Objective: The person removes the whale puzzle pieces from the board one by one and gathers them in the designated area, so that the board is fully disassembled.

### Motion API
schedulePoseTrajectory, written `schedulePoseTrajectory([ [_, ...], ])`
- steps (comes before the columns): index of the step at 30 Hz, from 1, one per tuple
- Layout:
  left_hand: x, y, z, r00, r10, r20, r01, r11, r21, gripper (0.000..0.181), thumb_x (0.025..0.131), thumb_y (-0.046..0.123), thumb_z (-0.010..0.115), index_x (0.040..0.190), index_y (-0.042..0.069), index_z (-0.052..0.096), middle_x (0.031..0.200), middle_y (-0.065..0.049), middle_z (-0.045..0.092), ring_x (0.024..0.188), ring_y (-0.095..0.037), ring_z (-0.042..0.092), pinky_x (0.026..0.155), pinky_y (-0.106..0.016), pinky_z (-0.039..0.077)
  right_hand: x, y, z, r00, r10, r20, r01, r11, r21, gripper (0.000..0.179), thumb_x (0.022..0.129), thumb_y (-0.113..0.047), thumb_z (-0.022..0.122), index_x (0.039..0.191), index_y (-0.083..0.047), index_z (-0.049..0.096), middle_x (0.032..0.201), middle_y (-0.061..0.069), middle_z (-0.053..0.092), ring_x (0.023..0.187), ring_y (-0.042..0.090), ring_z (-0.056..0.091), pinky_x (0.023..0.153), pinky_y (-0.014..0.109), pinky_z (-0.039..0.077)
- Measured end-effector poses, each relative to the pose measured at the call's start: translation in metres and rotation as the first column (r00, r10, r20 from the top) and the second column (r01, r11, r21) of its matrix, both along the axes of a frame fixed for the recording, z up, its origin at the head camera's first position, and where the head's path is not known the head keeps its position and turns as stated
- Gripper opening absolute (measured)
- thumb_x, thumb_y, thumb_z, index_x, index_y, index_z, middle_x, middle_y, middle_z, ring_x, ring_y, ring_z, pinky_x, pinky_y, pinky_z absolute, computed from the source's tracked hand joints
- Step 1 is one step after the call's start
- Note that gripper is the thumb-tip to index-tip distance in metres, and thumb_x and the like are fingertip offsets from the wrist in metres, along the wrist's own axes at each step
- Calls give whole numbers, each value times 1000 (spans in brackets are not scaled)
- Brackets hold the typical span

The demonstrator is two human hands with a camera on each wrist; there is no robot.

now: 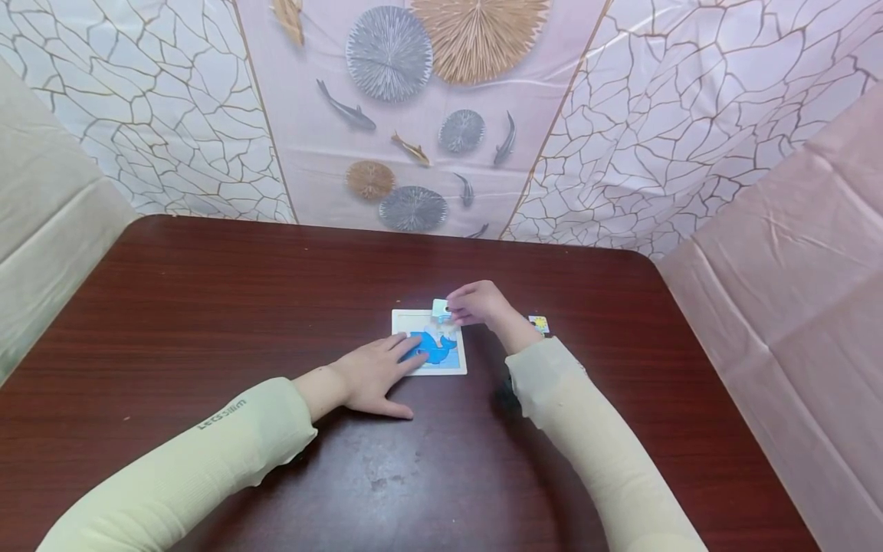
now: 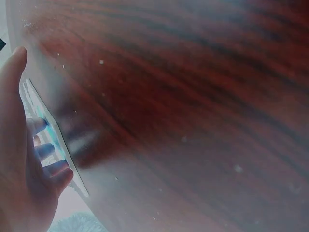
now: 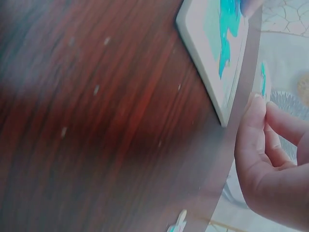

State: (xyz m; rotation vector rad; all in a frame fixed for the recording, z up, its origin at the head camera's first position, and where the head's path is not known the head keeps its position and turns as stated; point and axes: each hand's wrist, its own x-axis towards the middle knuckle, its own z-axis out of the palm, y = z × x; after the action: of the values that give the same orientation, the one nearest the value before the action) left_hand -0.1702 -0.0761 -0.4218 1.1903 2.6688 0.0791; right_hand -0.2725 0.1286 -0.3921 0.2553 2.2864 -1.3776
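A white-framed puzzle board (image 1: 464, 363) with a blue whale picture lies on the dark wooden table. My left hand (image 1: 378, 374) rests on the board's left side, its fingers spread over the picture and its thumb out on the table. Between thumb and fingertips my right hand (image 1: 480, 303) pinches a pale puzzle piece (image 1: 440, 309) over the board's top right edge. In the right wrist view that piece (image 3: 263, 82) stands on edge with a blue mark showing. The upper part of the board (image 1: 411, 322) shows a pale bare surface.
Another puzzle piece (image 1: 539, 323) with a yellow flower lies right of the board, by the right wrist. Part of something is hidden beneath the right sleeve (image 1: 552, 383). A patterned cloth (image 1: 331, 176) hangs behind the table's far edge.
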Motion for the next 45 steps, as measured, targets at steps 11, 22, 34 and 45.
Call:
schedulePoseTrajectory([
  [11,2,-4,2,1000,-14,-14,15,1000,16,84,84,67,47,149,16,27,154,-10,24,143,-33,21,115,-46,22,-1,20,3,1000,-3,-7,3,996,86,27,89,-9,62,114,1,63,107,19,66,71,14,65,66,23,57],
  [22,8,-3,0,999,-31,21,31,999,25,83,85,66,48,148,15,28,154,-10,24,142,-31,22,115,-42,26,0,39,3,1000,9,-24,-6,993,122,27,90,-9,61,115,1,63,103,18,66,71,14,65,66,23,56],
  [34,8,-2,3,999,-35,4,35,999,14,83,84,65,49,147,14,31,153,-11,28,141,-32,26,112,-42,31,-2,57,0,1000,27,-9,-25,993,117,27,90,-4,58,115,5,61,84,10,66,63,11,62,64,24,56],
  [45,7,-2,1,999,-41,-12,41,999,4,83,84,66,48,147,15,31,153,-11,27,141,-32,26,112,-42,31,0,64,1,998,64,-4,-62,982,179,24,89,-4,59,111,6,63,76,6,65,62,11,62,66,27,57],
])
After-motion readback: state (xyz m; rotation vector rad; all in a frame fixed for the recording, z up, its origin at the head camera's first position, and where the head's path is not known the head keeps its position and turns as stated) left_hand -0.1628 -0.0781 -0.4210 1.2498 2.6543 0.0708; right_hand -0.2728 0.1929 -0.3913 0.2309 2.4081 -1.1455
